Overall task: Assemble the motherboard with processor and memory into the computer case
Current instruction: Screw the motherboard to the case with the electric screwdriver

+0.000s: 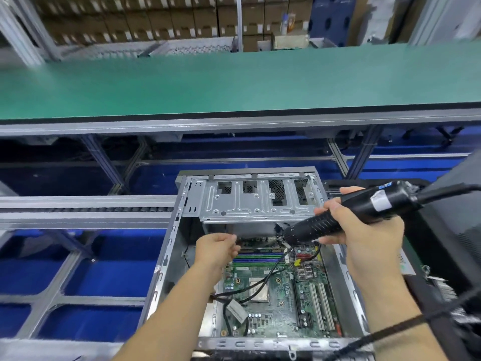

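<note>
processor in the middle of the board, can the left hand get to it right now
Probably yes. The processor lies uncovered just behind the left hand, with only a thin black cable crossing it. The right hand and its screwdriver are off to the side.

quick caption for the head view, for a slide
Right hand aims an electric screwdriver at the motherboard inside the open case; left hand pinches near the memory slots.

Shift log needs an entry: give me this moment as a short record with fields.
setting: computer case lying open by a green conveyor
motherboard: lies inside the case, memory sticks in their slots
right hand: grips an electric screwdriver, tip aimed at the board's far edge
left hand: fingers curled near the board's far left corner; whether it holds anything is unclear
cables: black, draped across the board
</note>
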The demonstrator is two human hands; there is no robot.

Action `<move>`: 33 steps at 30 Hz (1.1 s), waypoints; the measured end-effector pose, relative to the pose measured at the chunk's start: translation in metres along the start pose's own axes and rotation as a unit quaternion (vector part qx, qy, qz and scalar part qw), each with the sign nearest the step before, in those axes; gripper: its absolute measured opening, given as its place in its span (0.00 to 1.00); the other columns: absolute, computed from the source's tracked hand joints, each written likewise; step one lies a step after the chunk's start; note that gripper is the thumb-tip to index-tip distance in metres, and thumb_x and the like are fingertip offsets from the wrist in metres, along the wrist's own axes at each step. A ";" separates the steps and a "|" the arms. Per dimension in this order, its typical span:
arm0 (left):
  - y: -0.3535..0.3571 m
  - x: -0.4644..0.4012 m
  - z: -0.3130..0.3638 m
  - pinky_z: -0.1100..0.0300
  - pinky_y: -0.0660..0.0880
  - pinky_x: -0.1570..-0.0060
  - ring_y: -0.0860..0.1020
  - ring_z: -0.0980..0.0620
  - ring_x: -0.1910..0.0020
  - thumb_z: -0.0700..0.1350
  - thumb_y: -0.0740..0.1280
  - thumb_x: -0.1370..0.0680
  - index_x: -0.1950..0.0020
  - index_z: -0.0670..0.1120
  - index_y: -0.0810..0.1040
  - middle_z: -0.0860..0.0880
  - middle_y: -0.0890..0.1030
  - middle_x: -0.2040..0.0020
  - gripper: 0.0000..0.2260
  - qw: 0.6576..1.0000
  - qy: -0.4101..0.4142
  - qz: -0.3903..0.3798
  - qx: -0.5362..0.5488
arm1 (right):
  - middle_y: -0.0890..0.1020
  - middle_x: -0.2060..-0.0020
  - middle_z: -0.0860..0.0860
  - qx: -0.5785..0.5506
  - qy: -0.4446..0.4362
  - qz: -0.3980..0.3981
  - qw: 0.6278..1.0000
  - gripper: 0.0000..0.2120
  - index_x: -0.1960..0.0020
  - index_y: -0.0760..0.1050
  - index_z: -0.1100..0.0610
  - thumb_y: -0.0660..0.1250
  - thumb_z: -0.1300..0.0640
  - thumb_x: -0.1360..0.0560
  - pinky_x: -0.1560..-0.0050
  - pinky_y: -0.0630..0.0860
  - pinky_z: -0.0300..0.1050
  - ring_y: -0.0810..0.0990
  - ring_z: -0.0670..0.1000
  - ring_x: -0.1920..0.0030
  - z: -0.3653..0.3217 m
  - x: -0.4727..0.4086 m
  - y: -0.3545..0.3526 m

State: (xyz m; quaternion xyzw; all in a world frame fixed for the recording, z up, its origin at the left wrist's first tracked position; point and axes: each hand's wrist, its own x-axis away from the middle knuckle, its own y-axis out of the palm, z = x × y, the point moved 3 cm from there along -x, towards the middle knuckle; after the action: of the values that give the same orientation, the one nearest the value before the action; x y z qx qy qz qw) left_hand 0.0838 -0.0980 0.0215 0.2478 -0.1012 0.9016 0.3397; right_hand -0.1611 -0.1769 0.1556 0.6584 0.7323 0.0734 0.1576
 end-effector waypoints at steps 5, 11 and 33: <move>-0.011 0.002 -0.021 0.65 0.78 0.70 0.80 0.50 0.67 0.28 0.71 0.27 0.55 0.33 0.80 0.40 0.82 0.64 0.03 0.992 -0.067 -0.005 0.104 | 0.86 0.61 0.57 0.009 0.013 0.008 1.000 0.10 0.51 0.81 0.56 0.74 0.68 0.26 0.76 0.79 0.46 0.87 0.61 0.58 0.001 0.008 0.002; -0.012 -0.005 -0.023 0.57 0.82 0.60 0.81 0.45 0.61 0.25 0.72 0.29 0.59 0.36 0.80 0.38 0.82 0.60 0.07 0.998 -0.049 -0.023 0.018 | 0.85 0.61 0.56 0.016 0.012 0.014 1.000 0.10 0.51 0.81 0.55 0.74 0.68 0.26 0.75 0.78 0.46 0.87 0.61 0.58 -0.001 0.015 0.010; 0.004 -0.006 -0.024 0.61 0.80 0.59 0.79 0.53 0.61 0.28 0.67 0.26 0.58 0.51 0.75 0.48 0.79 0.60 0.16 0.923 0.183 -0.081 -0.330 | 0.85 0.62 0.57 0.021 0.013 -0.006 1.000 0.12 0.54 0.81 0.51 0.73 0.68 0.26 0.76 0.78 0.46 0.87 0.62 0.59 -0.003 0.015 0.020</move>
State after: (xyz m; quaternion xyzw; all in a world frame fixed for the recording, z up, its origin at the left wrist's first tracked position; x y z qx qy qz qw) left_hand 0.0760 -0.0961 -0.0017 -0.0398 -0.3087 0.8161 0.4870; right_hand -0.1442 -0.1591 0.1623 0.6559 0.7397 0.0655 0.1351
